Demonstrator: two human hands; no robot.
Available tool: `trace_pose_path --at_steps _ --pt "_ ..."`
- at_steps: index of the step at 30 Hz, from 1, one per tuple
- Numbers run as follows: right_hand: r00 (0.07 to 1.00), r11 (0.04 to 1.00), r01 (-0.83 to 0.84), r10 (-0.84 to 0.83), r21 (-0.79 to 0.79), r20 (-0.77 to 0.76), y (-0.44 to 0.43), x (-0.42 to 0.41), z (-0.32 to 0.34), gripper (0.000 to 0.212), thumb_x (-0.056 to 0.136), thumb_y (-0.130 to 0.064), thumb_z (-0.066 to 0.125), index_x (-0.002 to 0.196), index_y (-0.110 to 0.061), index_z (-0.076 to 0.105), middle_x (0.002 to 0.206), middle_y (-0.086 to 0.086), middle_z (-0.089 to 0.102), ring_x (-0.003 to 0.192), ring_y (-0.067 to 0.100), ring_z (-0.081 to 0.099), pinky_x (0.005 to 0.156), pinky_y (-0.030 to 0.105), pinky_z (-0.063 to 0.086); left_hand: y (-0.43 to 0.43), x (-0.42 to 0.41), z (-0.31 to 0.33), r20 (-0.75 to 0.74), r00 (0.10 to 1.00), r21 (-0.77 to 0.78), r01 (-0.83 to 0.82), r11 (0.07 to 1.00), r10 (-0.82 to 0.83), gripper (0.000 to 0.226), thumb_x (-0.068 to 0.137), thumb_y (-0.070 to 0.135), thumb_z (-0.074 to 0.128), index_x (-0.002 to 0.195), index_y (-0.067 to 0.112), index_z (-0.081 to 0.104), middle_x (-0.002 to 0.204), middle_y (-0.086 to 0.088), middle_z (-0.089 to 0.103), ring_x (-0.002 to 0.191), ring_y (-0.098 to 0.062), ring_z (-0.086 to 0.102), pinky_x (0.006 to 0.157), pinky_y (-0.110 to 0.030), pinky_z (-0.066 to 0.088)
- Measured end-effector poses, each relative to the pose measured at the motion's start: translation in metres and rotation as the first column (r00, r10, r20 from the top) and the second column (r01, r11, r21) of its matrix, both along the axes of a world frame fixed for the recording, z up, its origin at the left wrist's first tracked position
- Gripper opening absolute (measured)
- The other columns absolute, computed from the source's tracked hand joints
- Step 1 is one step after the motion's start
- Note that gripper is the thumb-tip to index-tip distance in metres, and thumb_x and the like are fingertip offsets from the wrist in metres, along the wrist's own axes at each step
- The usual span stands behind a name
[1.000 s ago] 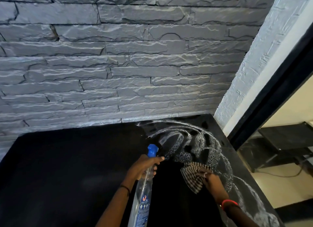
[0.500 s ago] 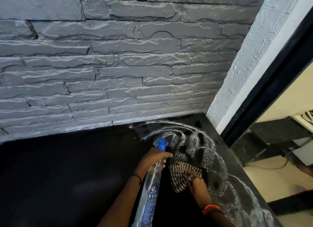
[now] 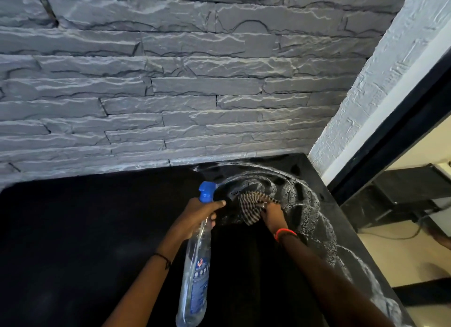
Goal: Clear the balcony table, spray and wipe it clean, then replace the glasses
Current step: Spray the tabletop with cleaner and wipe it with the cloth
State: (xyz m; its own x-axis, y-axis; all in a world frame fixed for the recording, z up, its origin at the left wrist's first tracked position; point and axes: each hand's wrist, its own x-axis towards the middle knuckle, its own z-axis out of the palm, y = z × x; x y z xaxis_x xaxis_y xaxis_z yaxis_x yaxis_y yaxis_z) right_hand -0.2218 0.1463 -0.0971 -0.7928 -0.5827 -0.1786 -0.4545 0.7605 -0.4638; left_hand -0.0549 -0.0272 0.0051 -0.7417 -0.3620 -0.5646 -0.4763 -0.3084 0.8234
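Table (image 3: 73, 241) fills the lower frame, glasses not in view. Right hand (image 3: 272, 213) grasps the striped cloth (image 3: 251, 208) against the wet top. Left hand (image 3: 197, 216), at its 9 o'clock, grips the spray bottle (image 3: 197, 265). Recommended: overlapping arcs through the foam streaks (image 3: 305, 204) at 3 o'clock. Stone wall (image 3: 170, 94) at 12 o'clock.

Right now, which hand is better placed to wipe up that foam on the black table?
The right hand. It grips the striped cloth and presses it on the table amid the foam streaks. The left hand grips the spray bottle, so it has nothing to wipe with.
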Motion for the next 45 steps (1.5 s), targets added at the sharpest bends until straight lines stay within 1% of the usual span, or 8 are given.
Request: trace_pose_path --at_steps 4,7,14,21,28,35,41,45 --pt "0.997 0.997 -0.078 0.078 0.019 0.009 -0.054 0.019 -0.002 0.033 0.086 -0.001 0.047 0.114 -0.005 0.065 0.126 0.017 0.059 0.117 0.031 0.053 0.103 0.032 0.037 -0.02 0.009 0.003 -0.003 1.0 -0.034 0.003 0.999 -0.003 0.022 0.083 0.022 0.072 0.081 0.013 0.052 0.05 0.0 0.05 0.042 -0.013 0.049 0.043 -0.023 0.042" --pt "0.981 0.981 -0.19 0.191 -0.028 0.019 -0.065 0.054 -0.001 0.036 0.088 0.001 0.047 0.121 -0.003 0.059 0.138 0.013 0.049 0.129 0.027 0.042 0.109 0.018 0.022 -0.029 0.011 0.002 0.01 1.0 -0.039 0.013 0.999 -0.012 0.022 0.083 0.024 0.073 0.079 0.014 0.054 0.051 0.0 0.052 0.043 -0.013 0.05 0.046 -0.024 0.043" --pt "0.926 0.926 -0.368 0.373 -0.08 0.058 0.007 0.091 -0.019 0.042 0.088 -0.005 0.046 0.128 -0.014 0.056 0.146 0.0 0.039 0.137 0.014 0.033 0.109 0.014 0.017 -0.048 0.008 0.002 0.004 1.0 0.033 0.009 0.999 -0.01 0.021 0.083 0.024 0.071 0.091 0.01 0.056 0.054 0.0 0.051 0.045 -0.013 0.051 0.047 -0.023 0.046" --pt "0.976 0.977 -0.21 0.212 -0.043 0.042 0.04 0.021 -0.019 0.039 0.08 -0.001 0.053 0.113 -0.017 0.067 0.13 0.004 0.058 0.122 0.021 0.052 0.108 0.032 0.036 -0.066 0.013 -0.001 0.02 1.0 0.02 -0.002 1.0 0.002 0.024 0.083 0.026 0.071 0.093 0.009 0.056 0.055 0.0 0.053 0.048 -0.013 0.053 0.051 -0.024 0.048" --pt "0.991 0.991 -0.116 0.12 0.065 -0.059 -0.058 -0.044 -0.003 0.029 0.086 -0.003 0.053 0.112 -0.007 0.067 0.121 0.02 0.062 0.111 0.034 0.058 0.102 0.035 0.04 -0.076 0.022 -0.01 0.03 0.999 0.055 -0.046 0.997 0.045 0.026 0.082 0.024 0.072 0.094 0.009 0.056 0.054 0.0 0.053 0.048 -0.013 0.052 0.05 -0.024 0.048" --pt "0.962 0.962 -0.274 0.274 -0.015 -0.021 -0.11 0.017 0.003 0.039 0.083 0.005 0.049 0.119 -0.003 0.061 0.134 0.013 0.053 0.122 0.029 0.05 0.104 0.022 0.03 -0.081 0.016 -0.015 0.049 0.996 0.039 -0.073 0.997 0.071 0.024 0.083 0.025 0.072 0.091 0.01 0.055 0.051 0.002 0.054 0.046 -0.013 0.052 0.048 -0.025 0.047" --pt "0.911 0.91 -0.411 0.412 -0.052 -0.002 -0.04 0.045 -0.027 0.043 0.087 -0.003 0.05 0.127 -0.018 0.056 0.143 -0.005 0.043 0.134 0.009 0.036 0.109 0.01 0.017 -0.086 0.009 -0.018 0.006 0.998 0.073 -0.061 0.995 0.061 0.022 0.083 0.024 0.071 0.09 0.011 0.055 0.053 0.001 0.053 0.046 -0.012 0.052 0.048 -0.023 0.047" --pt "0.948 0.947 -0.317 0.318 -0.049 0.022 0.009 0.02 -0.024 0.041 0.084 -0.005 0.052 0.121 -0.018 0.061 0.133 -0.01 0.046 0.129 0.013 0.042 0.108 0.007 0.017 -0.09 0.007 -0.023 -0.01 0.999 0.063 -0.034 0.997 0.035 0.024 0.083 0.025 0.071 0.094 0.009 0.055 0.054 0.001 0.054 0.048 -0.013 0.053 0.051 -0.024 0.047"
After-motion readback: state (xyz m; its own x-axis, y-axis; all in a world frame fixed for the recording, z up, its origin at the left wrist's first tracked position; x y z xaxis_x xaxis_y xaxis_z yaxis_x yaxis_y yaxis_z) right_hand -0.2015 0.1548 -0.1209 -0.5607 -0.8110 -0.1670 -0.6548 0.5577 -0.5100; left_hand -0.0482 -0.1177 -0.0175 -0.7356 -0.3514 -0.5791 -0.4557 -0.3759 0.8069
